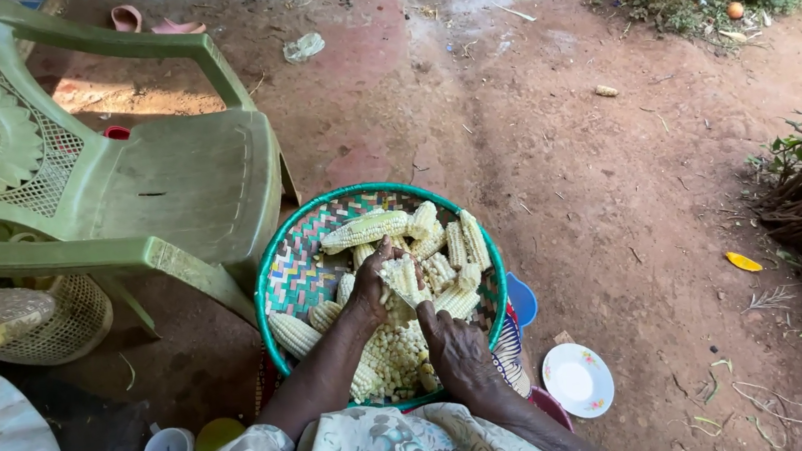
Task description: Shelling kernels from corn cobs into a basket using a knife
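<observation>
The left hand (pixel 369 295) had its fingers closed around a pale maize cob (pixel 401 281), held over the middle of the woven basket (pixel 277 270). The right hand (pixel 455 348) rested on the loose kernels (pixel 393 352) near the basket's near edge, fingers curled; its hold I cannot tell. The cob looked stiff, light and bumpy, best gripped around its shaft. Roughly ten cobs lay in one basket.

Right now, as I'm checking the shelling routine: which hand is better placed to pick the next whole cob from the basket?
Probably the right hand: it rests free on the kernels in the basket, while the left hand grips a cob.
</observation>
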